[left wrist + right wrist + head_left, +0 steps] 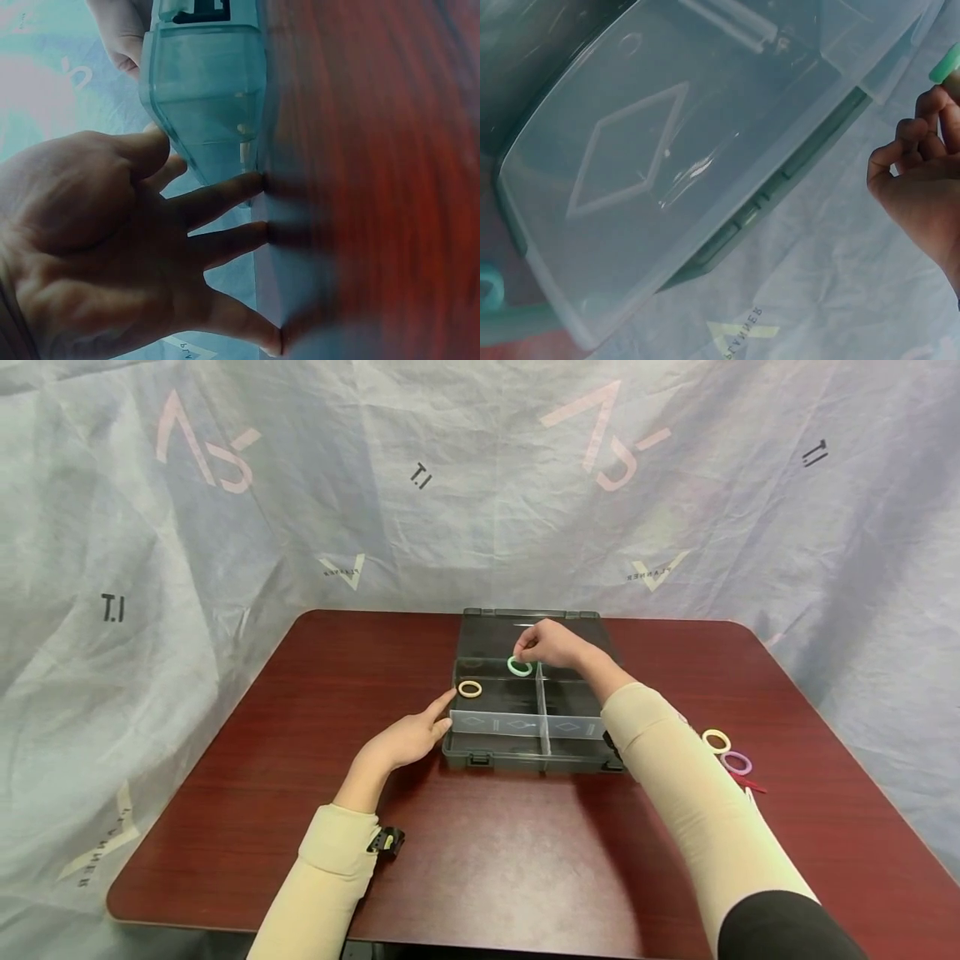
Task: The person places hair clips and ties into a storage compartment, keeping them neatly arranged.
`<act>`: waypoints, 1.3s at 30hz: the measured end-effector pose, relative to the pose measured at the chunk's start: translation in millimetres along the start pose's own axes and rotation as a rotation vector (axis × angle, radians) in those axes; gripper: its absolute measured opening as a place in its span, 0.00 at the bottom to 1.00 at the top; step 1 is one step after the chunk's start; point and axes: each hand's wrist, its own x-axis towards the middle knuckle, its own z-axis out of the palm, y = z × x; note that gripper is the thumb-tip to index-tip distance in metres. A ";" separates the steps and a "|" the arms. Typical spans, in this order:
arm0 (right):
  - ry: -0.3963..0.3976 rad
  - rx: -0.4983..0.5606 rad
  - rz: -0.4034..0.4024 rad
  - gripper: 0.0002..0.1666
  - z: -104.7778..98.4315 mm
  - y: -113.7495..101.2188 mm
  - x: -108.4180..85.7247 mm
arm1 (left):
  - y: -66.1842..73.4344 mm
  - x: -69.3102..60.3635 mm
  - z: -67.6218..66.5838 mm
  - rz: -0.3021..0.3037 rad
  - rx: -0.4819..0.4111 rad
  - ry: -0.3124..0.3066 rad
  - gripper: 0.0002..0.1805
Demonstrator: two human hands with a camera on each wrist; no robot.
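On the big red-brown table sits a see-through box with its lid open. The left hand is spread out and touches the box's left side, and the right hand pinches a green ring over the box, while a yellow ring lies inside near that left side.

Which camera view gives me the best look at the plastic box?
The head view: it shows the plastic box open, lid and compartments together, though the right arm hides part. The left wrist view catches only one end, the right wrist view a cropped close-up of translucent panels.
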 end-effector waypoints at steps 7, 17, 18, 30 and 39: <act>0.003 -0.044 0.008 0.07 10.4 -4.5 11.1 | 0.8 0.1 -0.1 -0.003 0.010 0.006 0.35; -0.008 -0.133 -0.018 0.05 21.3 -8.8 23.4 | 0.6 1.1 -1.2 -0.016 0.015 0.001 0.35; -0.008 -0.142 -0.020 0.05 22.2 -9.8 24.1 | 0.3 1.2 -1.0 -0.016 0.010 0.001 0.35; -0.002 -0.214 -0.024 0.05 30.7 -18.1 29.3 | -5.0 5.4 2.3 -0.022 0.003 0.005 0.35; -0.015 -0.282 -0.004 0.05 39.6 -17.6 34.9 | -2.9 3.9 2.0 -0.027 0.000 0.015 0.35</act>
